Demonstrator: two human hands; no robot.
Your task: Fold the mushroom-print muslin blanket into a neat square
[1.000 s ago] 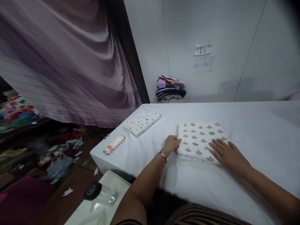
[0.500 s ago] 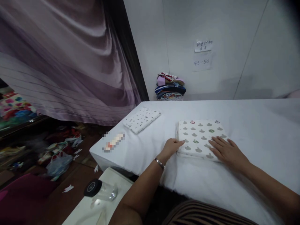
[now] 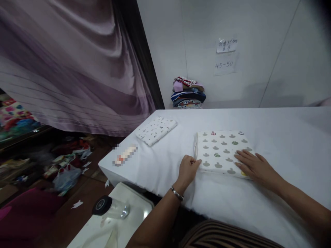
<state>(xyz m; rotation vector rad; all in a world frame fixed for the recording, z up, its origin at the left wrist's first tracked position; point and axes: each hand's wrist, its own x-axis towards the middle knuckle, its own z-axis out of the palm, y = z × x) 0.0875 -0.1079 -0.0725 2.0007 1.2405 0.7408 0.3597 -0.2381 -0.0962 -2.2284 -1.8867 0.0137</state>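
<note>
A folded white cloth [image 3: 219, 151] with grey, green and red mushroom prints lies flat on the white-covered table [image 3: 165, 165]. At its near left corner my left hand [image 3: 188, 170] is closed, thumb against curled fingers, pinching the edge. My right hand [image 3: 258, 168] lies open and flat over the near right part of the cloth, fingers stretched out and hiding that corner. Farther left, a second folded cloth [image 3: 156, 130], white with small dark prints, rests near the table's left edge.
A stack of folded fabrics [image 3: 188, 93] stands by the wall at the back. A blurred-out object [image 3: 125, 155] lies at the table's left corner. Below, a clear jar with a black lid [image 3: 113, 208] lies on a white side table [image 3: 129, 193]. Bags [image 3: 67, 177] clutter the floor at left.
My left hand has drawn slightly down and its fingers have curled in at the cloth's corner. The left folds look slightly more parted. My right hand remains spread on the cloth.
</note>
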